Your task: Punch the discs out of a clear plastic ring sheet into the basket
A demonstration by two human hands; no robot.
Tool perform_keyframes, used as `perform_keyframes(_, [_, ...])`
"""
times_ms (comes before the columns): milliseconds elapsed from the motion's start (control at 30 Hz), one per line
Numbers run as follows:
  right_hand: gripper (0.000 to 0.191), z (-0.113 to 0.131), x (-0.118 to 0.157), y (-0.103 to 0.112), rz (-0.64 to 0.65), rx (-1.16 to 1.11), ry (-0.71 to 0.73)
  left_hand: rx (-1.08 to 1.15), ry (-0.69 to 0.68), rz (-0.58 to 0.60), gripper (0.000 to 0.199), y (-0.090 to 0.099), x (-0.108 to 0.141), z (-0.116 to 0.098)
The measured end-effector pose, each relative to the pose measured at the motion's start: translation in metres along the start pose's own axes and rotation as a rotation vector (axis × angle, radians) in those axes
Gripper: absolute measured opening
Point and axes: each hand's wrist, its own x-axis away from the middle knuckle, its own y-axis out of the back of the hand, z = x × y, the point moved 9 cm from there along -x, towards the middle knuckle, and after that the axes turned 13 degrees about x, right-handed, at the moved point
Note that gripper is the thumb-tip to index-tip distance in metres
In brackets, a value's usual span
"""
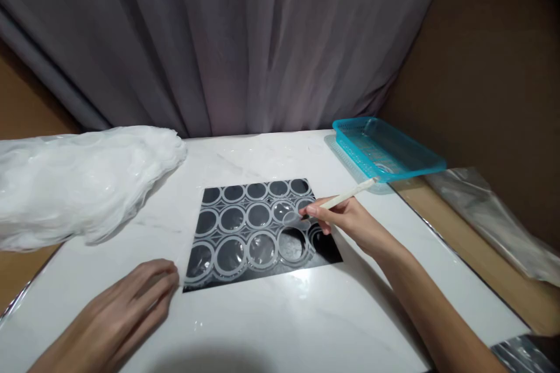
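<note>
Right fingers [312, 210] grip a pale stick [350, 193] above the sheet [259, 215].

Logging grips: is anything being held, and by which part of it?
The right hand holds a pale stick near its lower end. Whether the clear disc there is held too is unclear. The left hand holds nothing visible.

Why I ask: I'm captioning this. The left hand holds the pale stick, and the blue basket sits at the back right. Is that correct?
Not quite: the head view shows the right hand holding the pale stick; the left hand lies beside the dark sheet. The blue basket does sit at the back right.
</note>
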Motion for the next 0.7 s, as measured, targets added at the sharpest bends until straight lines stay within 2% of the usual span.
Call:
perform_keyframes(100, [0.036,-0.004,-0.001,-0.002,-0.007,0.001,-0.003,-0.009,-0.081,0.047,0.029,-0.013,-0.012,-0.018])
perform_keyframes(133, [0.036,-0.005,-0.002,-0.002,-0.018,-0.007,0.002,-0.003,-0.111,0.021,0.028,-0.016,-0.023,-0.029])
perform_keyframes(200, [0.036,-0.005,-0.003,-0.003,-0.046,-0.026,0.021,0.043,-0.233,-0.049,0.024,-0.024,-0.051,-0.067])
perform_keyframes(300, [0.035,-0.005,-0.004,-0.007,-0.089,-0.055,0.040,0.047,-0.402,0.006,0.026,-0.060,-0.102,-0.129])
perform_keyframes(400, [0.035,-0.004,-0.005,-0.010,-0.123,-0.061,0.048,-0.096,-0.474,0.059,0.039,-0.099,-0.142,-0.172])
perform_keyframes(533, [0.037,-0.004,-0.006,-0.012,-0.135,-0.084,0.049,-0.229,-0.366,0.055,0.037,-0.128,-0.164,-0.188])
perform_keyframes(700, [0.039,-0.005,-0.004,-0.011,-0.132,-0.100,0.042,-0.312,-0.296,0.111,0.047,-0.138,-0.162,-0.189])
